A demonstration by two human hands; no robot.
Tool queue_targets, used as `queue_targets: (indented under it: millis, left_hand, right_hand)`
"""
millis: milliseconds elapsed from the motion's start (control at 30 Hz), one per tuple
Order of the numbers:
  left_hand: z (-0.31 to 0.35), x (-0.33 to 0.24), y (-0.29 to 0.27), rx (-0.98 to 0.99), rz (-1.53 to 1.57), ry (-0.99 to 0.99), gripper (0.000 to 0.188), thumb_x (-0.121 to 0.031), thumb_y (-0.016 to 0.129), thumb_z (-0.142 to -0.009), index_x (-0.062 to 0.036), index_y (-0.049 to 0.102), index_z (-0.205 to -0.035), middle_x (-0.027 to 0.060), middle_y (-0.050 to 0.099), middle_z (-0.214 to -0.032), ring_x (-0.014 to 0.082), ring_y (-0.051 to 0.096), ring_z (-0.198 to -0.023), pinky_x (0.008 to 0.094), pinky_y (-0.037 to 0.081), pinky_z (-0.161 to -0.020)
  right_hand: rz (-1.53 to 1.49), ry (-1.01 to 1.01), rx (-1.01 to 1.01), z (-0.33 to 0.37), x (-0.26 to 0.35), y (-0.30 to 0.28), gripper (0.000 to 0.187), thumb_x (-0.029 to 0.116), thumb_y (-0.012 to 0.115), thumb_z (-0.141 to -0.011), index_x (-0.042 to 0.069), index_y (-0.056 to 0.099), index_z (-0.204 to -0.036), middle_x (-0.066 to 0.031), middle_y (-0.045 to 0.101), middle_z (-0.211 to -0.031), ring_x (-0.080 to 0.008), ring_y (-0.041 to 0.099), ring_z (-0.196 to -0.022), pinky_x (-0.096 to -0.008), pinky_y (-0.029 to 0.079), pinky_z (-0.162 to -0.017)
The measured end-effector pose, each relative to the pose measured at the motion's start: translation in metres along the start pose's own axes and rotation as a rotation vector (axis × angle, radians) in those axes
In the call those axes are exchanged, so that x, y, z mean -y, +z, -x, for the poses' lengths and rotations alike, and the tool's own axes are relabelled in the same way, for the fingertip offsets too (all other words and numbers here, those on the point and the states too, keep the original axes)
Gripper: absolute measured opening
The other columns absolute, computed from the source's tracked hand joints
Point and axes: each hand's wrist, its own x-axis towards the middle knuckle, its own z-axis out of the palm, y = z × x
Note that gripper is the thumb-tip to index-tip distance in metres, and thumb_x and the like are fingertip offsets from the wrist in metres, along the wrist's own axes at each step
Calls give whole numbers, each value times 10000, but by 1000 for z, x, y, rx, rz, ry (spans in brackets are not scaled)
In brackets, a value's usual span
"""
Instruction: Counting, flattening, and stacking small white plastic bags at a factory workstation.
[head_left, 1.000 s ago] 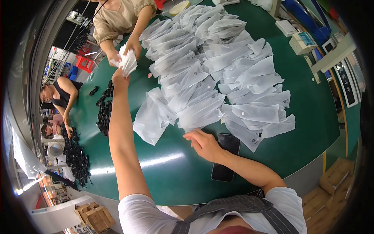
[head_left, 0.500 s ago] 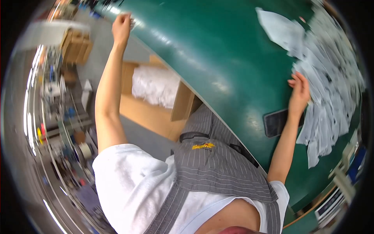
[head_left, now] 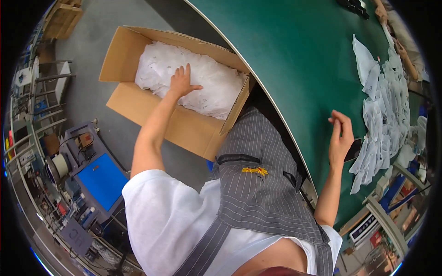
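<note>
My left hand (head_left: 183,83) is over an open cardboard box (head_left: 120,56), its fingers spread and nothing in them. Under it, the box is filled with thin white plastic packets (head_left: 214,85); I cannot tell whether the hand touches them. On the right, my right hand (head_left: 340,135) hovers above the green table (head_left: 285,69), fingers loosely bent and holding nothing I can see. Beside it lies a dark phone (head_left: 353,150), partly hidden by the hand. Just past the phone, a long overlapping row of pale translucent packets (head_left: 380,117) covers the table's right part.
The box stands on the left, against the table's edge. A blue-topped cart (head_left: 103,181) with cables and a reel (head_left: 59,166) is at lower left. At the far right, another person's arms (head_left: 406,57) reach to the table. A black object (head_left: 353,8) lies at the far end.
My left hand has come from the table's far left edge down over the box, and its closed fingers have spread. My right hand stays near the packets. The view has shifted, showing more of the box.
</note>
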Motion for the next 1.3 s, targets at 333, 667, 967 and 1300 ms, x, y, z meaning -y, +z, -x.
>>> queue_targets:
  millis: [333,667,967,1300]
  left_hand:
    - [-47,-64,76,293,137,106,1173,-741,623,-569,-20,200,-1393,217,356,-1350,380,314,-1268,528,261,-991]
    - [-20,-107,103,516,-95,283,1074,-654,680,-585,-89,249,-1391,165,399,-1362,438,266,-1289,613,207,-1000]
    - [-23,-74,-17,388,20,134,798,-505,653,-726,-94,362,-1345,226,532,-1184,370,533,-1059,523,421,-851]
    - [60,-225,-222,-315,491,589,243,-186,629,-805,-22,583,-978,166,600,-975,325,592,-848,414,472,-732]
  right_hand:
    - [-2,341,12,52,-4,3,173,-13,446,-910,-22,590,-1004,-86,584,-935,-132,585,-794,-243,475,-736]
    - [105,401,-35,68,11,-2,183,-46,441,-888,-20,605,-967,-100,596,-927,-141,600,-770,-252,477,-702]
    - [237,501,-505,160,-22,-70,185,-71,460,-855,-2,605,-947,-100,602,-874,-152,606,-709,-252,464,-647]
    - [651,658,-705,262,-125,-123,222,-14,460,-851,27,583,-1032,-116,540,-1100,-275,514,-1019,-350,413,-876]
